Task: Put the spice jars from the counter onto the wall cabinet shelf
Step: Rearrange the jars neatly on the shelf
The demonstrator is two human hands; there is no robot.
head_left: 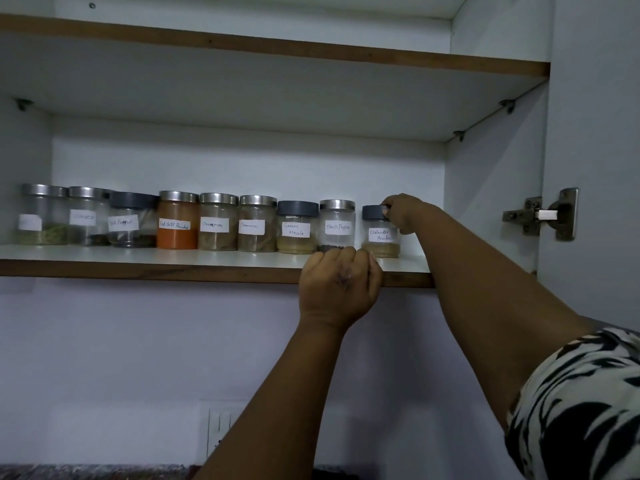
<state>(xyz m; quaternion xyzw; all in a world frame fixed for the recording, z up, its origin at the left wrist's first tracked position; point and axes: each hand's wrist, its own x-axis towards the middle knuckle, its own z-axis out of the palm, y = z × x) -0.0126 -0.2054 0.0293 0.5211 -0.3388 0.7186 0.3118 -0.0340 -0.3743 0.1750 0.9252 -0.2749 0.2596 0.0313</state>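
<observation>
Home kitchen. White wall cabinet shelf [173,254] with brown wood edge, row of nine glass spice jars [218,221] on top, hand-written paper labels: red chilli powder, cinnamon, garam masala, black pepper, coriander powder. Second shelf [277,50] above, same wood edge. Metal door hinge [543,214] right of shelf, on cabinet side. Plain pale wall below shelf, white switch plate [221,427] lower down. Dark speckled counter [86,472] far below, at bottom edge.
</observation>
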